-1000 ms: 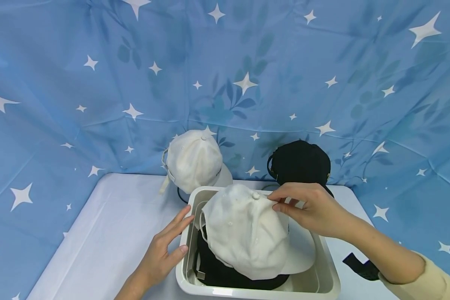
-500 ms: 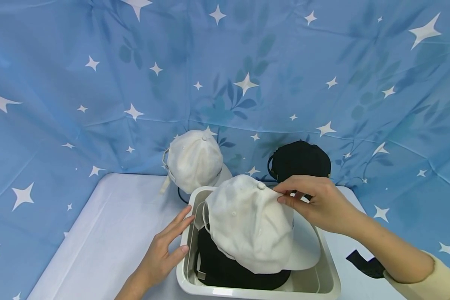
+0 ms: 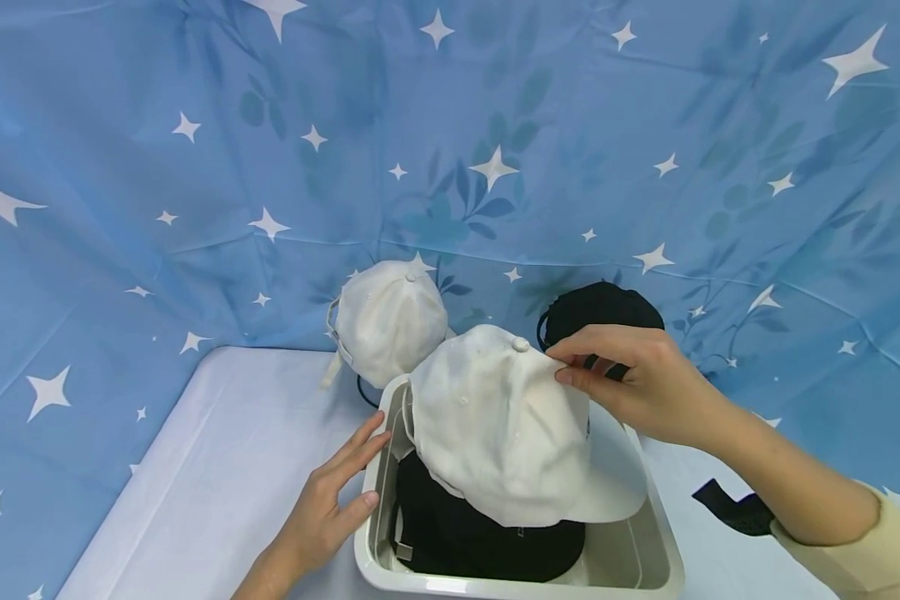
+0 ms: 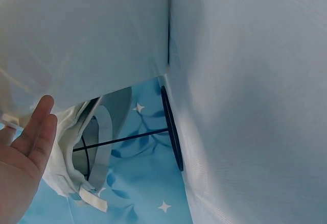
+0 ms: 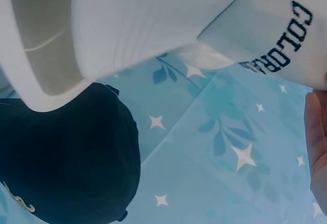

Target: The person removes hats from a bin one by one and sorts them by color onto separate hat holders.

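In the head view my right hand [image 3: 645, 383] pinches the crown of a white baseball cap [image 3: 506, 429] near its top button. The cap hangs over a cream plastic basin [image 3: 450, 586], brim toward the right. Dark lettering shows on the front of the cap [image 5: 294, 40] in the right wrist view. Below it, a black baseball cap [image 3: 487, 546] lies inside the basin, partly covered by the white one. My left hand [image 3: 318, 508], fingers extended, touches the basin's left rim. The left wrist view has that hand [image 4: 28, 157] against the basin's outer wall [image 4: 92, 40].
Behind the basin, a second white cap [image 3: 390, 321] sits on a black wire stand [image 4: 174, 129]. At the back right is another black cap [image 3: 603, 307], partly hidden by my right hand. A white cloth [image 3: 247, 433] covers the table; a blue star-patterned curtain [image 3: 450, 125] hangs behind.
My right hand has lifted the white cap upward and slightly right, uncovering more of the black cap in the basin. The left hand stays at the rim.
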Motion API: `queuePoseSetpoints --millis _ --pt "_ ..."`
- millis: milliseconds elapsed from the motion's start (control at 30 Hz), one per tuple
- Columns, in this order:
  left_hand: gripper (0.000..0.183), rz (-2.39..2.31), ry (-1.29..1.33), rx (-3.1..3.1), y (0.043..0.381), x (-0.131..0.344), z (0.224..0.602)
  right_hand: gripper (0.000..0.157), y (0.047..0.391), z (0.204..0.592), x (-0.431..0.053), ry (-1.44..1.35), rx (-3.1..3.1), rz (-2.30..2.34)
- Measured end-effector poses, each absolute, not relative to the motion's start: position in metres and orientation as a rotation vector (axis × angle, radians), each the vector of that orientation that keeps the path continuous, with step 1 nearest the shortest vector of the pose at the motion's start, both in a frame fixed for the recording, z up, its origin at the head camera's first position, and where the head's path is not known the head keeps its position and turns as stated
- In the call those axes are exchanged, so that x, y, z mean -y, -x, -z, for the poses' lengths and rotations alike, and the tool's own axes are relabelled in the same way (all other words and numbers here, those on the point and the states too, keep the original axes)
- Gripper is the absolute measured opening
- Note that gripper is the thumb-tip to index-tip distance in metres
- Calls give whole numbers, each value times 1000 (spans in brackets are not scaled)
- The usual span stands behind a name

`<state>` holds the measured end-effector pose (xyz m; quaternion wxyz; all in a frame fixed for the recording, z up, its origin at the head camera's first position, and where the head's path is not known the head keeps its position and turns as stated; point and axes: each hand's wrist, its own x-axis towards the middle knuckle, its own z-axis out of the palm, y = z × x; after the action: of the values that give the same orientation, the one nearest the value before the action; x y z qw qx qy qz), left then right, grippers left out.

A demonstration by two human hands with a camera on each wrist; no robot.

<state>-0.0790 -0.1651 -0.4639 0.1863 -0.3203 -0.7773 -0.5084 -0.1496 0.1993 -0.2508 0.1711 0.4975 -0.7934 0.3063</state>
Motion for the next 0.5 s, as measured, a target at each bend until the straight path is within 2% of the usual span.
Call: queuePoseSetpoints --millis 133,300,500 --pt "65 1424 906 2187 79 165 464 34 154 248 -196 -1427 2214 -876" --pt "65 1421 907 2192 79 164 464 46 160 244 -190 -1371 2221 -863" --pt "64 1427 900 2197 79 165 463 37 172 241 -182 -1279 2287 -865"
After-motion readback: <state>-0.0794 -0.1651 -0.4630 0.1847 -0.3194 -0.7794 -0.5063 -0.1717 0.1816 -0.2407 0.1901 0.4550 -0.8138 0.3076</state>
